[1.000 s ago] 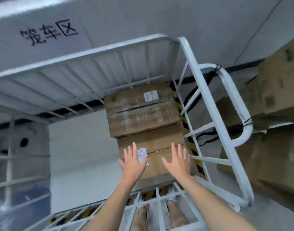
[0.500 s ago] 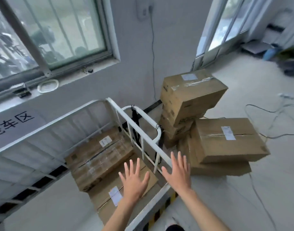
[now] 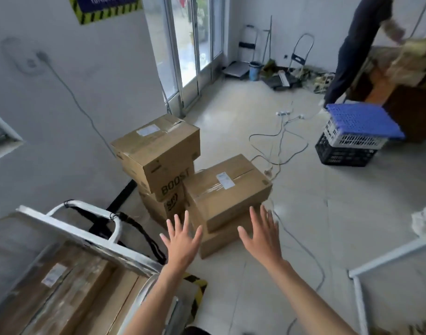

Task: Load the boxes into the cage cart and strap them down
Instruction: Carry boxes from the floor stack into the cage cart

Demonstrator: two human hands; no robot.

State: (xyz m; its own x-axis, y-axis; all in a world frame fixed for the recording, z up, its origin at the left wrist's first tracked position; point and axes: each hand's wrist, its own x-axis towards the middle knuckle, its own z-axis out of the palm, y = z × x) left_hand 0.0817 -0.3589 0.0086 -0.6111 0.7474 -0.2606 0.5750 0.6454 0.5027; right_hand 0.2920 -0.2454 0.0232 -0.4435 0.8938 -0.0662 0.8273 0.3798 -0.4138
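Observation:
The white cage cart (image 3: 86, 234) stands at the lower left with two brown boxes (image 3: 62, 291) lying inside it. A black strap (image 3: 144, 234) hangs from its side rail. On the floor beyond, more cardboard boxes are piled: a tall stack topped by a labelled box (image 3: 156, 146), and a lower stack with a taped, labelled box (image 3: 227, 189) on top. My left hand (image 3: 181, 239) and my right hand (image 3: 261, 234) are stretched out in front of the lower stack, fingers spread, holding nothing and touching nothing.
Cables (image 3: 279, 146) trail across the tiled floor to the right of the boxes. Stacked plastic crates (image 3: 352, 136) stand at the far right, with a person (image 3: 352, 49) bending behind them. Another white frame (image 3: 385, 259) lies at the lower right. Glass doors (image 3: 195, 44) are at the back.
My view has swung right, from looking down into the cart to the pile of boxes on the floor. Both hands stayed open and now point at the lower stack.

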